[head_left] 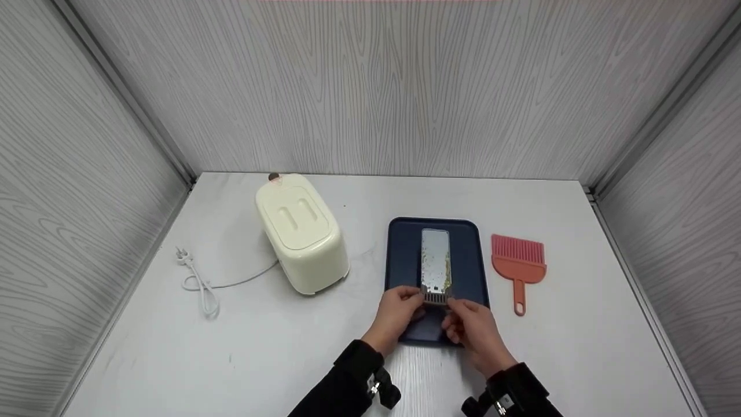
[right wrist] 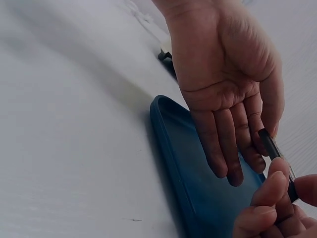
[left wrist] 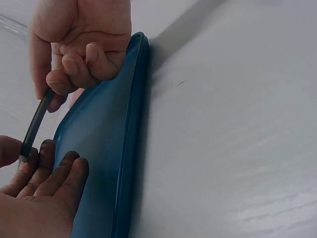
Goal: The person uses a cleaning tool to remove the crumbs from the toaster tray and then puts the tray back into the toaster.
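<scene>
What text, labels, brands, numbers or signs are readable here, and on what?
None readable in any view.
Toaster: faint reddish mark near the brown knob, too small to tell if it's writing.
Wrist straps: small pale patches, too small to read.
Crumb tray, blue tray, brush: no lettering visible.

Plate over tray, toaster left, brush right

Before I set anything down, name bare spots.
Bare table: in front of the cord and cream appliance; between appliance and blue tray; right of the orange brush. Crowded: the tray, where left hand and right hand pinch the metal plate.
</scene>
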Action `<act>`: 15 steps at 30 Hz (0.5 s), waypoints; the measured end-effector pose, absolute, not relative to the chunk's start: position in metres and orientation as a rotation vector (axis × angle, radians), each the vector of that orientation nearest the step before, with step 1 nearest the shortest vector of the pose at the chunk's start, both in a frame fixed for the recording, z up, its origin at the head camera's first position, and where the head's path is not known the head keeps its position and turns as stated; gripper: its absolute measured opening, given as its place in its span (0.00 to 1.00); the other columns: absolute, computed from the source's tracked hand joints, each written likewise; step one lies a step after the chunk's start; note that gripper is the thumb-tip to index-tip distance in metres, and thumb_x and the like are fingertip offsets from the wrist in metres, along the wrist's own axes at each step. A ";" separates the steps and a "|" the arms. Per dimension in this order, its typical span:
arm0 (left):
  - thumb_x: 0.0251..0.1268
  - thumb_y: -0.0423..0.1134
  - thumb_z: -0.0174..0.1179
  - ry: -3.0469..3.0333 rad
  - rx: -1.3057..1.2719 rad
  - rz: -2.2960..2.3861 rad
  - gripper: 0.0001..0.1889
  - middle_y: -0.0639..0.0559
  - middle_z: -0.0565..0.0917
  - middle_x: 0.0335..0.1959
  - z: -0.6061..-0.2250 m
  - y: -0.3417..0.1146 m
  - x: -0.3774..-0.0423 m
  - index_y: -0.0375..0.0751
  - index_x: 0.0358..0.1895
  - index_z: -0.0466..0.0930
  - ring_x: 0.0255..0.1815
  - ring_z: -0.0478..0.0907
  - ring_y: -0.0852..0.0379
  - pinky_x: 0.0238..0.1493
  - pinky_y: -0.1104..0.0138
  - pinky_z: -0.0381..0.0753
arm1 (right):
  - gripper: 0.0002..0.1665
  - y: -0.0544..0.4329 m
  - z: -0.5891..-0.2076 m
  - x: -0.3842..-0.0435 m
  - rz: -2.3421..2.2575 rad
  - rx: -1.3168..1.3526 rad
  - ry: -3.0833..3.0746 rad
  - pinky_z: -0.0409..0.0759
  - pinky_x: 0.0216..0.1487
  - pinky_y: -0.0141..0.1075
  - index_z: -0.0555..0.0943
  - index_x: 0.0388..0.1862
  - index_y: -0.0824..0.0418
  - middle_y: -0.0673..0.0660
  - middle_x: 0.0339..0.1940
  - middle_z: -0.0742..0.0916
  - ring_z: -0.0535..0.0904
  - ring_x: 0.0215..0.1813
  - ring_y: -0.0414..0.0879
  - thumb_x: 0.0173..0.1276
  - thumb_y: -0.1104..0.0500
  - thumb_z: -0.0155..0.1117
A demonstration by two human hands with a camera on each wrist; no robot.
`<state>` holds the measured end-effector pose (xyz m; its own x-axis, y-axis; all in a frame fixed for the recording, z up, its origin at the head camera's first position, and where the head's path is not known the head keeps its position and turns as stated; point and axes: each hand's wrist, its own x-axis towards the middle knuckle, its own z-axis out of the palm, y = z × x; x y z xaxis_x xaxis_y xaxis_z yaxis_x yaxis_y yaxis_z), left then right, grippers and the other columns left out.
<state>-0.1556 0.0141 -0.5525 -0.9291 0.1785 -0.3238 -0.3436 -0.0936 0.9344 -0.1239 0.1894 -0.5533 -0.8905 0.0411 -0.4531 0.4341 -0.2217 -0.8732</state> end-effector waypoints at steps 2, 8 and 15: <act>0.75 0.34 0.57 1.791 -0.197 2.113 0.17 0.39 0.85 0.51 -0.553 0.013 -0.154 0.25 0.58 0.77 0.51 0.86 0.45 0.57 0.57 0.85 | 0.19 0.188 -0.553 -0.124 -2.179 0.563 1.793 0.71 0.22 0.32 0.78 0.45 0.70 0.56 0.23 0.82 0.73 0.22 0.43 0.80 0.52 0.59; 0.78 0.34 0.55 1.681 -0.230 2.195 0.16 0.38 0.85 0.49 -0.555 0.012 -0.153 0.26 0.59 0.76 0.51 0.86 0.48 0.58 0.56 0.85 | 0.21 0.183 -0.553 -0.122 -2.105 0.532 1.874 0.71 0.22 0.33 0.79 0.46 0.70 0.56 0.23 0.82 0.72 0.21 0.43 0.79 0.50 0.60; 0.79 0.34 0.54 1.562 -0.286 2.303 0.18 0.35 0.85 0.49 -0.557 0.011 -0.151 0.23 0.62 0.73 0.48 0.87 0.50 0.58 0.57 0.85 | 0.22 0.177 -0.552 -0.121 -2.017 0.491 1.982 0.71 0.21 0.33 0.80 0.44 0.70 0.55 0.21 0.83 0.72 0.19 0.42 0.80 0.50 0.58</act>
<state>-0.1511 0.0113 -0.5568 -0.9211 0.1668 -0.3517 -0.3884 -0.3360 0.8580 -0.1208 0.1773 -0.5517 -0.9059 0.0430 -0.4214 0.4205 -0.0269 -0.9069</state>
